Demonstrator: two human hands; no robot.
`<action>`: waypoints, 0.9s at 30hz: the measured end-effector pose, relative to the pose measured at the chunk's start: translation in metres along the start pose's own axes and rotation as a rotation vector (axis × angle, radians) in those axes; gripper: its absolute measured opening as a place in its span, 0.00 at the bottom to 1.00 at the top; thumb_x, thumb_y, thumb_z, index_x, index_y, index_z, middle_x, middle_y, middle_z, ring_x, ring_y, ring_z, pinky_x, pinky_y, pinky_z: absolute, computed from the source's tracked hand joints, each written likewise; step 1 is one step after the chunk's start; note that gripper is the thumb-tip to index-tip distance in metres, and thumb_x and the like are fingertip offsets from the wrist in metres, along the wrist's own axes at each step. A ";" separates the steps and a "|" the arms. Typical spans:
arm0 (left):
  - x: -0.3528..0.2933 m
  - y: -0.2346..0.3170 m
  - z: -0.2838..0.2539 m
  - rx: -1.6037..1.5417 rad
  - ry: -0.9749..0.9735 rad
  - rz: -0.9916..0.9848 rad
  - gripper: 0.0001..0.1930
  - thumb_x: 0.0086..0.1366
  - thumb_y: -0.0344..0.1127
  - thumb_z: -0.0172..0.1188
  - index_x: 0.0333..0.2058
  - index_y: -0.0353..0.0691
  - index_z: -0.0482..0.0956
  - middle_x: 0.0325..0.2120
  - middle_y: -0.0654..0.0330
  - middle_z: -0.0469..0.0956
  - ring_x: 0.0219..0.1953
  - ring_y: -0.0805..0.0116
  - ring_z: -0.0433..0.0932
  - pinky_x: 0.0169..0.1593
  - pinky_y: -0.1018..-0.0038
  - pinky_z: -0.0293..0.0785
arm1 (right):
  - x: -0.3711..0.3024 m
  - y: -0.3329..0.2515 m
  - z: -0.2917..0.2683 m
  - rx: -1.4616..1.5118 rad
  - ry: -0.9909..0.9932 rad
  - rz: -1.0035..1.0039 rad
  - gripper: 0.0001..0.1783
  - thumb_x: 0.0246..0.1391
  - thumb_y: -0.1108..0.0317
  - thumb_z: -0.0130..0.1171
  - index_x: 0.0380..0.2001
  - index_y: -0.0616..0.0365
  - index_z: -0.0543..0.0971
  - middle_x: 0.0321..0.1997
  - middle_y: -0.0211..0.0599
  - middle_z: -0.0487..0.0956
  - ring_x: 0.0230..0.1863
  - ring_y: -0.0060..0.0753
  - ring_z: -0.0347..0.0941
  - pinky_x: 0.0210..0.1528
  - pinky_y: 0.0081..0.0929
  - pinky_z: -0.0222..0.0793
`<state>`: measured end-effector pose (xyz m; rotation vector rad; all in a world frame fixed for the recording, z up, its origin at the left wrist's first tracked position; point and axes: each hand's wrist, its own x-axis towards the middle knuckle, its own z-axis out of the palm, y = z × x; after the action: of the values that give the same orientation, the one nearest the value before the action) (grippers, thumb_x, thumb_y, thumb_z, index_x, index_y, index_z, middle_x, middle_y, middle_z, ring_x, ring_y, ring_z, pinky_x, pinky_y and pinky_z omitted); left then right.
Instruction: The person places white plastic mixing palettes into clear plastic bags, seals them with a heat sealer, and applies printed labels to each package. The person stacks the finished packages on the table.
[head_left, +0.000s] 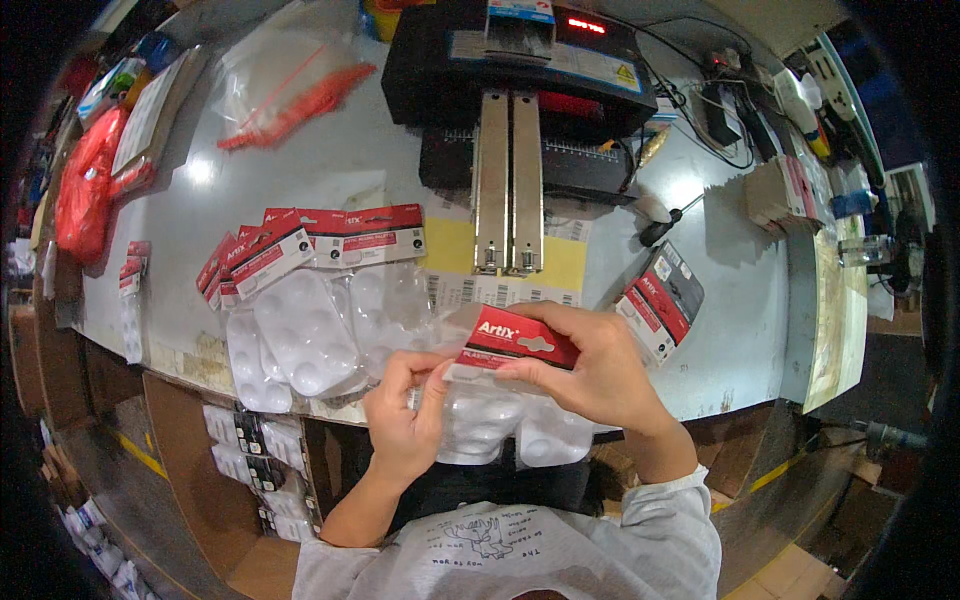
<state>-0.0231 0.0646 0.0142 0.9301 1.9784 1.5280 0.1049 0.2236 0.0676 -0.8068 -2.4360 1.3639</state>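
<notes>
A red and white header card (515, 338) with a hanging slot is held above the table's front edge. My right hand (600, 370) closes on its right side, the thumb along the lower edge. With thumb and fingertips, my left hand (405, 405) pinches the card's lower left corner, next to clear plastic film. Below the card hang white moulded plastic palettes (485, 428) with round wells; my hands partly hide how they join it. Left of my hands lies a pile of bagged white palettes (305, 335) with red header cards (365, 237).
A black machine (430, 60) with a red display and two metal rails (508, 185) stands ahead. Stacked red and black cards (660, 305) and a screwdriver (660, 228) lie right. Clear bags (285, 75) and red plastic (90, 190) lie left. A cardboard box (190, 470) stands below.
</notes>
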 end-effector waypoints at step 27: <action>0.003 -0.013 0.008 -0.141 0.046 -0.251 0.14 0.69 0.36 0.51 0.31 0.30 0.77 0.22 0.62 0.77 0.26 0.80 0.69 0.32 0.81 0.67 | -0.030 0.052 0.004 0.639 -0.148 0.536 0.12 0.53 0.67 0.61 0.31 0.68 0.80 0.27 0.37 0.80 0.25 0.22 0.77 0.23 0.16 0.70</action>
<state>-0.0217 0.0702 -0.0001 0.5710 1.9070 1.5328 0.1462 0.2255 0.0238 -1.2413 -1.7191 2.2866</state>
